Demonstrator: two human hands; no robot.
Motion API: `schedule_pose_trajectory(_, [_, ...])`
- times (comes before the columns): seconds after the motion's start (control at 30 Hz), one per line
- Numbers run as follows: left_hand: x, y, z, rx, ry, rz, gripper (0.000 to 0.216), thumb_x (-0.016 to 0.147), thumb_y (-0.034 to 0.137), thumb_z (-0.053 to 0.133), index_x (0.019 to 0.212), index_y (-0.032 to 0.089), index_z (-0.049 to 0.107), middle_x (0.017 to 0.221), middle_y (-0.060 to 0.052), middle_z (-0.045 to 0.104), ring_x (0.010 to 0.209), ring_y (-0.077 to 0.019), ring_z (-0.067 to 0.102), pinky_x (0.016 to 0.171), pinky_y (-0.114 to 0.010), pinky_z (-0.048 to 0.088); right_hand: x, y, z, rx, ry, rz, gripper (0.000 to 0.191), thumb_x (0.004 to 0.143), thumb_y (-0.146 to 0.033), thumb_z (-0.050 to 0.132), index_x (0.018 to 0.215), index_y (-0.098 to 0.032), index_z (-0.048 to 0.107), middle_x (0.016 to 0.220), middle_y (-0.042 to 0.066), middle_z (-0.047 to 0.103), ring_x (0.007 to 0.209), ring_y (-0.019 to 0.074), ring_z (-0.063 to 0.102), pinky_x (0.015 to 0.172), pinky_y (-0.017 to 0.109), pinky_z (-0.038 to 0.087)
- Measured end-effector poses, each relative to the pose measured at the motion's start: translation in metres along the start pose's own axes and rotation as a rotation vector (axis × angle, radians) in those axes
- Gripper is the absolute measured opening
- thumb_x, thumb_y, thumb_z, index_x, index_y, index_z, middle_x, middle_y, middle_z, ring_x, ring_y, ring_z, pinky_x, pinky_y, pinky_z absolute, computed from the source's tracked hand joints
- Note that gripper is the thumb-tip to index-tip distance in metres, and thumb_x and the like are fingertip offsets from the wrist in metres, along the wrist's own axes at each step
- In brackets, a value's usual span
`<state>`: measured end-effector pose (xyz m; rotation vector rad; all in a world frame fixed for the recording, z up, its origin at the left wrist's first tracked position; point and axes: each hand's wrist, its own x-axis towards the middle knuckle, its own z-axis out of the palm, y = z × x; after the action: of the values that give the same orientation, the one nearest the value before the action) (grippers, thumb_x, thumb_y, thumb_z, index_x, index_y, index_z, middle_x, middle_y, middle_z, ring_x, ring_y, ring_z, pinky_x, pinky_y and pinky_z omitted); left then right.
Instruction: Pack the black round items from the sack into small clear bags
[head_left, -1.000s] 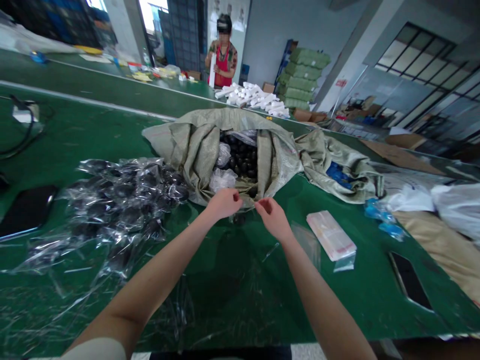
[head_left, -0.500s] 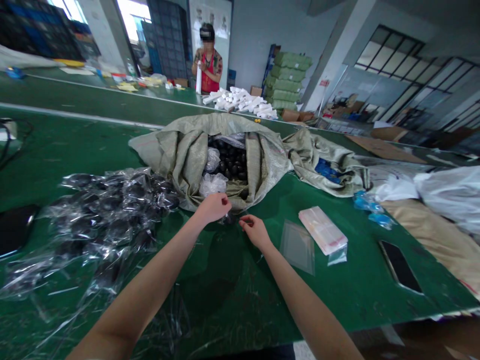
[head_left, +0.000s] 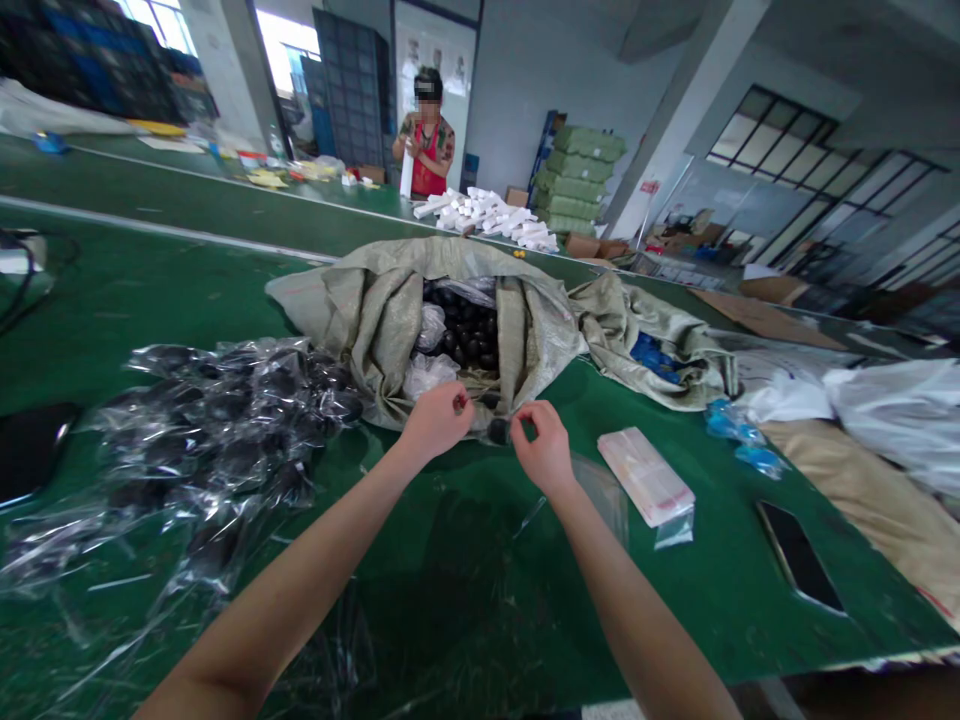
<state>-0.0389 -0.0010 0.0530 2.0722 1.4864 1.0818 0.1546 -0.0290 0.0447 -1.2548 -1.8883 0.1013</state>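
Between my hands, at the front lip of a woven sack [head_left: 360, 320], is a small black rounded piece [head_left: 497, 431], seemingly in a clear plastic bag whose outline is faint. My left hand [head_left: 439, 420] is closed in a pinch on the bag's left side, its fingertips partly hidden. My right hand [head_left: 544, 445] pinches at the right side, thumb and forefinger meeting beside the black piece. Below it hangs a thin clear strip [head_left: 531, 516]. Loose black rounded pieces [head_left: 469, 335] fill the sack's opening. To the left lies a heap of bagged black pieces [head_left: 232, 410].
On the right are a stack of flat clear bags [head_left: 646, 475], a phone [head_left: 799, 555] and a second sack [head_left: 607, 325] with blue items [head_left: 654, 357]. A dark device [head_left: 34, 450] lies far left. Across the table a person [head_left: 427, 140] stands behind white boxes [head_left: 487, 215].
Both hands have moved right, the right one more, and it now overlaps the flat clear bag. The black piece has shifted right and shows more plainly between them. The camera view has tilted slightly.
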Motion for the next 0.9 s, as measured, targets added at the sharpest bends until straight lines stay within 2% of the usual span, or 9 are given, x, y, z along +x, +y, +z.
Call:
schedule_pose_trajectory(0.1, [-0.001,0.003,0.0,-0.067,0.004,-0.015,0.013,0.081,0.024,0.048,0.071,0.018,0.055,0.07,-0.001,0.059,0.07,-0.0162,0.055,0.07,-0.03,0.043,0.008,-0.004,-0.012,0.038,0.002,-0.036,0.008,0.084,-0.018,0.049,0.077,-0.02,0.053,0.088,0.006,0.06,0.089,0.0189,0.056,0.081,0.033,0.047])
schedule_pose_trajectory(0.17, [0.0,0.003,-0.001,-0.213,-0.013,-0.053,0.015,0.083,0.028,0.05,0.073,0.018,0.056,0.072,-0.001,0.062,0.072,-0.0162,0.057,0.073,-0.031,0.045,0.012,-0.009,-0.019,0.088,-0.012,-0.009,0.009,0.085,-0.02,0.05,0.077,-0.021,0.053,0.091,0.006,0.062,0.089,0.0186,0.059,0.08,0.032,0.049])
schedule_pose_trajectory(0.33, [0.003,0.005,-0.001,-0.814,-0.112,-0.107,0.027,0.085,0.044,0.056,0.081,0.017,0.058,0.086,-0.005,0.071,0.082,-0.0175,0.065,0.084,-0.034,0.05,0.019,-0.018,-0.03,0.221,0.014,0.238,0.01,0.086,-0.031,0.052,0.084,-0.022,0.054,0.088,0.006,0.068,0.077,0.0193,0.068,0.069,0.031,0.054])
schedule_pose_trajectory(0.4, [0.003,0.006,-0.001,-0.927,-0.164,-0.091,0.031,0.082,0.046,0.061,0.087,0.016,0.061,0.092,-0.007,0.072,0.085,-0.0179,0.066,0.087,-0.036,0.05,0.022,-0.02,-0.032,0.258,0.043,0.343,0.013,0.087,-0.036,0.052,0.086,-0.023,0.053,0.081,0.005,0.07,0.073,0.0211,0.071,0.065,0.032,0.055])
schedule_pose_trajectory(0.57, [-0.001,0.006,0.0,-0.817,-0.314,-0.107,0.033,0.073,0.042,0.073,0.092,0.015,0.07,0.094,-0.007,0.073,0.088,-0.0196,0.067,0.087,-0.036,0.051,0.026,-0.019,-0.032,0.302,0.102,0.439,0.021,0.086,-0.044,0.054,0.085,-0.023,0.051,0.079,0.006,0.071,0.074,0.0239,0.073,0.066,0.034,0.057])
schedule_pose_trajectory(0.8, [0.0,0.002,0.008,-0.824,-0.311,-0.17,0.034,0.069,0.036,0.076,0.095,0.015,0.072,0.094,-0.006,0.074,0.085,-0.0183,0.067,0.085,-0.036,0.051,0.024,-0.016,-0.031,0.375,0.135,0.455,0.021,0.084,-0.044,0.055,0.084,-0.023,0.051,0.077,0.004,0.069,0.073,0.0237,0.073,0.066,0.034,0.058])
schedule_pose_trajectory(0.9, [0.0,0.002,0.008,-0.843,-0.331,-0.192,0.033,0.07,0.038,0.074,0.094,0.015,0.073,0.087,-0.005,0.074,0.08,-0.0165,0.065,0.083,-0.035,0.051,0.024,-0.015,-0.031,0.422,0.134,0.484,0.024,0.083,-0.047,0.055,0.084,-0.023,0.051,0.077,0.004,0.068,0.074,0.0245,0.073,0.062,0.034,0.058])
